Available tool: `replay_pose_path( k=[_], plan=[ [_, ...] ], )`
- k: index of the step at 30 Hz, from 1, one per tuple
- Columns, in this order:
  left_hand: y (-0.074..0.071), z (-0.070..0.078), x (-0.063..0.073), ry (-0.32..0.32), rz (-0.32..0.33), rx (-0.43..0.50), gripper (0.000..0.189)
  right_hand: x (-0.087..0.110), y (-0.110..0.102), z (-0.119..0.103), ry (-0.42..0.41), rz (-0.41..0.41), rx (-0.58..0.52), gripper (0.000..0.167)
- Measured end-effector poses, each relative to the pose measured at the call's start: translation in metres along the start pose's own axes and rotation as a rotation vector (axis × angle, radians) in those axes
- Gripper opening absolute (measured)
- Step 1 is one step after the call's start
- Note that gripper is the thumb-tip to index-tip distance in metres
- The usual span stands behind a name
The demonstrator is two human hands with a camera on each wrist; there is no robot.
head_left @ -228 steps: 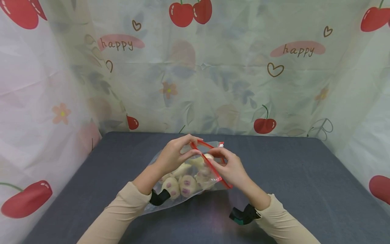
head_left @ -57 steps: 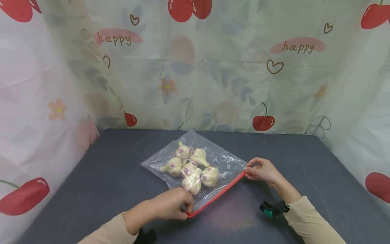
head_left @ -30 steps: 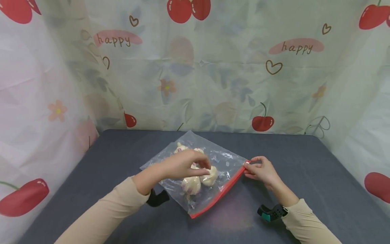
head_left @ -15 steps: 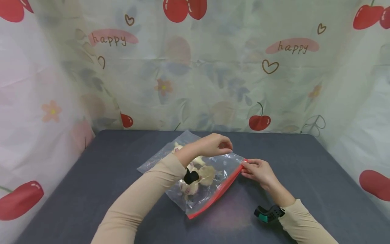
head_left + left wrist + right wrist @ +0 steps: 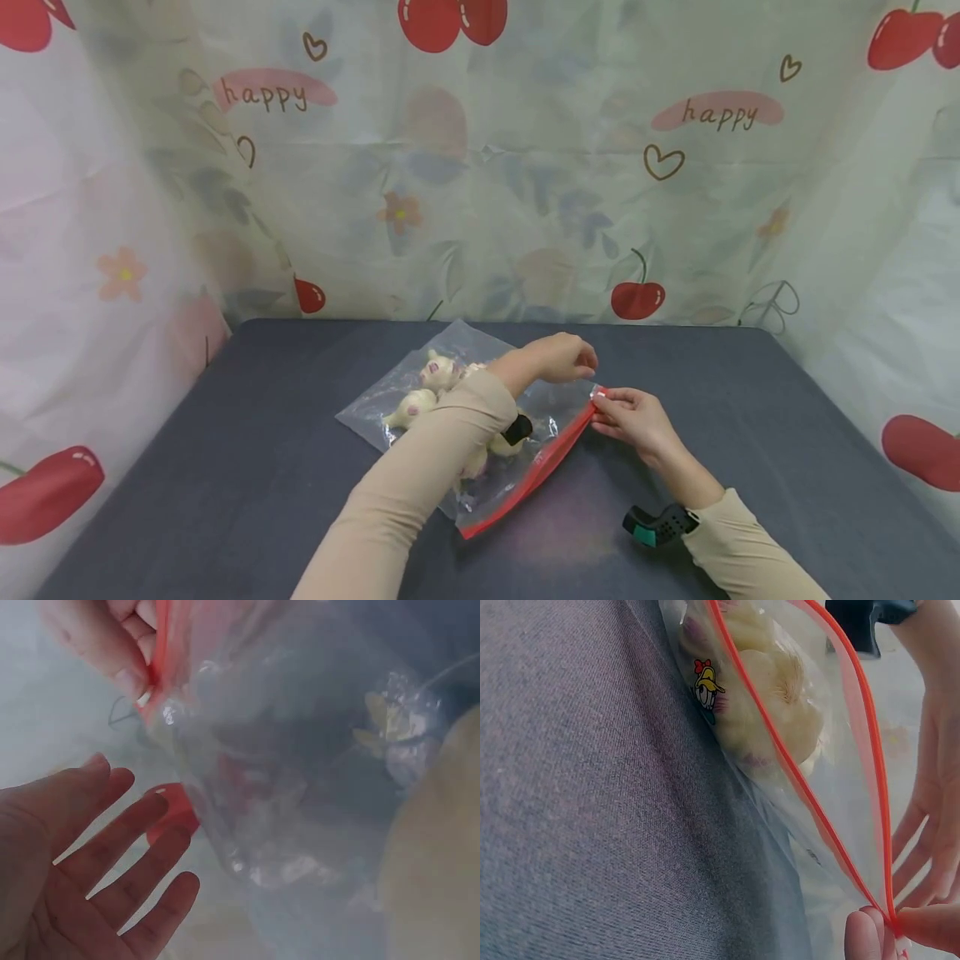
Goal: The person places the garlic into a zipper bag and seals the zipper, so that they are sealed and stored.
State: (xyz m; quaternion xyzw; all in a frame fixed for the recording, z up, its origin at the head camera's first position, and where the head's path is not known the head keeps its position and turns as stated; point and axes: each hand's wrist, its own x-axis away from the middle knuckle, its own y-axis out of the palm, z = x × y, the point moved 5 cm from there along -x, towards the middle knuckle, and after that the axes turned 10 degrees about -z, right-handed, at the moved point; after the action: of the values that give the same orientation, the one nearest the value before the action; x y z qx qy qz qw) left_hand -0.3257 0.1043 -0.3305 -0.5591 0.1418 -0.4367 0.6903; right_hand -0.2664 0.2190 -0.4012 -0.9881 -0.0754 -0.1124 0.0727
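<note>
A clear zip bag point(image 5: 459, 340) with red zip strips point(image 5: 542, 467) lies on the dark table, holding several garlic bulbs point(image 5: 414, 407), some hidden behind the left sleeve. My right hand point(image 5: 637, 425) pinches the bag's far right mouth corner between thumb and fingers, beside the small white slider point(image 5: 145, 698). In the right wrist view the two red strips stand apart over a garlic bulb point(image 5: 776, 712) and meet at the pinched corner. My left hand point(image 5: 558, 358) hovers over the bag's far side near that corner; in the left wrist view its fingers spread loosely, holding nothing.
The dark table point(image 5: 285, 417) stretches to both sides of the bag. A cherry-print curtain point(image 5: 525, 208) encloses the back and sides, and a thin cord loop point(image 5: 772, 304) hangs at the back right corner.
Early on, both hands worked at the raised bag mouth; the bag then came to lie flat. My left hand let go of the near corner and crossed over toward the right hand, which keeps its pinch.
</note>
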Motion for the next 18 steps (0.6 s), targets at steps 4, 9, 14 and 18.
replay_pose_path(
  k=[4, 9, 14, 18],
  plan=[
    [0.007, 0.001, -0.007, -0.013, -0.044, -0.012, 0.031, 0.001, 0.000, -0.002, -0.002, 0.003, -0.004, 0.043],
    [0.012, 0.003, -0.011, 0.004, -0.039, -0.019, 0.029, 0.002, 0.000, -0.004, -0.021, 0.010, 0.005, 0.041],
    [0.013, 0.003, -0.012, 0.002, -0.002, -0.018, 0.025, 0.002, 0.001, -0.006, -0.038, 0.009, 0.028, 0.043],
    [0.012, 0.002, -0.012, 0.009, 0.024, -0.015, 0.022, 0.002, 0.001, -0.005, -0.043, 0.008, 0.036, 0.042]
  ],
)
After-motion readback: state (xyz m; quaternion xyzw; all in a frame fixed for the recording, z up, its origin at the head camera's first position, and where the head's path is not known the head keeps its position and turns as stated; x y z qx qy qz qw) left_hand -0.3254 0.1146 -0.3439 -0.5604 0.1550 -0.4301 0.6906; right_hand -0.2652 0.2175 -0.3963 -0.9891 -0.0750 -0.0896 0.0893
